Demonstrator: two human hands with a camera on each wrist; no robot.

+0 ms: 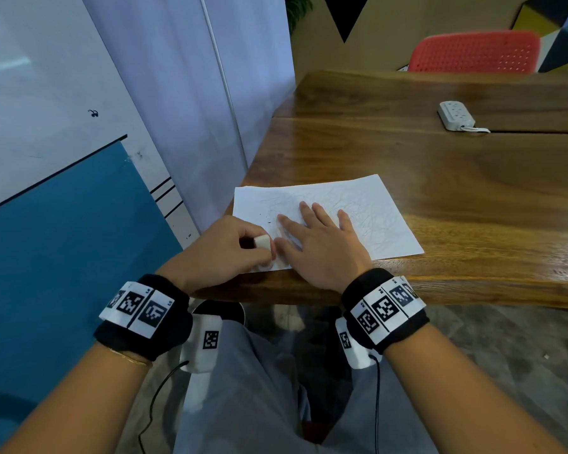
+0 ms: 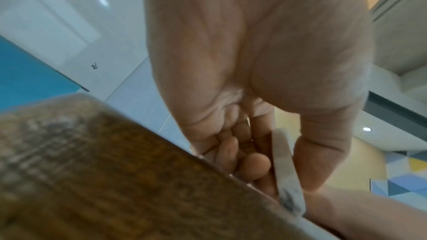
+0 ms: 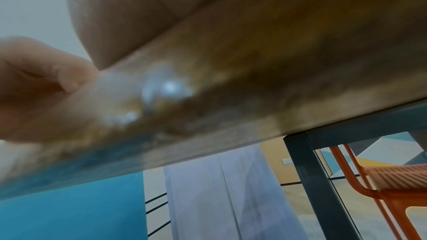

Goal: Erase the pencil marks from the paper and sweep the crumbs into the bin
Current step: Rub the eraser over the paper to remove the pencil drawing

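Note:
A white sheet of paper (image 1: 368,211) with faint pencil scribbles lies near the front left corner of the wooden table (image 1: 456,178). My left hand (image 1: 230,247) pinches a white eraser (image 1: 262,241) between thumb and fingers at the paper's near left corner; in the left wrist view the eraser (image 2: 285,167) shows a grey smudged tip on the paper's edge. My right hand (image 1: 318,237) lies flat on the paper with fingers spread, just right of the eraser. A few dark crumbs (image 1: 268,221) sit on the paper ahead of the eraser.
A white power strip (image 1: 455,115) lies at the far right of the table. A red chair (image 1: 476,52) stands behind the table. A dark round object (image 1: 220,311) shows below the table edge between my wrists. A white and blue wall is on the left.

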